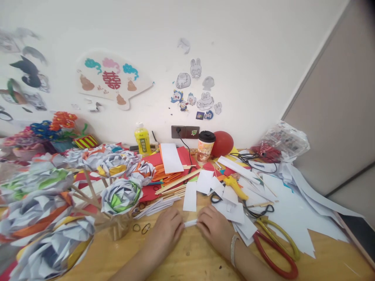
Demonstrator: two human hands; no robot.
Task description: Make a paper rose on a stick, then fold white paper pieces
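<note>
A narrow folded strip of white paper (190, 223) lies between my hands, just above the wooden table (187, 253). My left hand (167, 226) pinches its left end, and the fingers of my right hand (215, 228) are closed on the right end. A silver bangle circles my right wrist. Beyond the strip is an upright white paper rectangle (190, 196). More cut white sheets (234, 208) lie beside my right hand. Folded white strips (158, 206) and black elastic bands (145, 228) rest near my left hand. My fingertips partly hide the strip's ends.
Scissors (275, 253) with red and yellow handles lie at the right, near a yellow glue gun (236, 187). Several paper flowers (121, 195) crowd the left side. Wooden sticks (175, 183), a lidded cup (206, 147), a yellow drink bottle (142, 139) and a red balloon (222, 144) stand farther back.
</note>
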